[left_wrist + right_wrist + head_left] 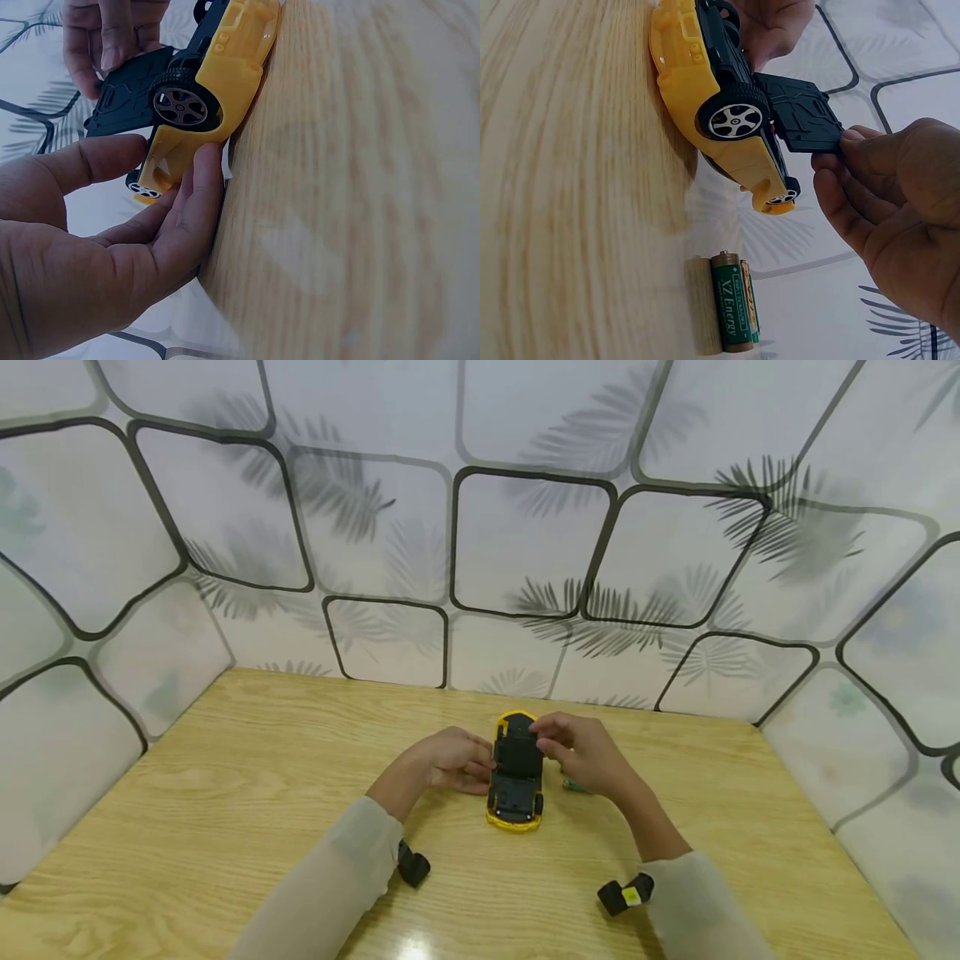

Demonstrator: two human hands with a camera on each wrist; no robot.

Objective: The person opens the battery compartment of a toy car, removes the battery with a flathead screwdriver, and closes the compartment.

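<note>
A yellow toy car (pixel 516 806) lies upside down on the wooden table, its black underside facing up. My left hand (pixel 456 762) grips it by the side, thumb near the underside and fingers along the yellow body (pixel 232 82). With thumb and fingertips, my right hand (pixel 592 756) pinches the edge of a flat black battery cover (pixel 802 112). The cover stands tilted up from the underside; whether it is fully loose I cannot tell. Green-and-brown batteries (pixel 733 304) lie on the table beside the car, near the right hand and partly hidden by it in the head view.
The wood-grain table (pixel 262 827) reaches back to a patterned wall covering (pixel 525 543) with dark outlines and leaf prints. Black wrist-camera mounts (pixel 412 865) sit on both wrists, just above the table.
</note>
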